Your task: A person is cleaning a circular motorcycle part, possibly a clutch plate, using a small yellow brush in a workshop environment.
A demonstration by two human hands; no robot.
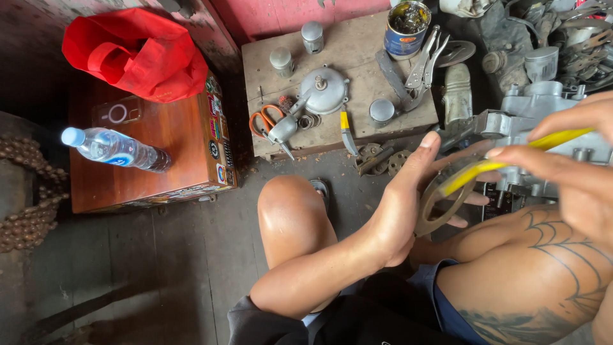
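Cluttered wooden tabletop, upper centre: three grey metal pistons. Left hand cups flat grey gasket ring; right hand pinches yellow-handled tool.

Single head-worn view, steeply downward and close over the seated person's knees, workshop floor beyond

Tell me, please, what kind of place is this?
Probably a small repair workshop for engines or motorbikes. A low wooden board carries metal engine parts and locking pliers, a metal engine casing sits on the floor, and the left hand holds a thin gasket.
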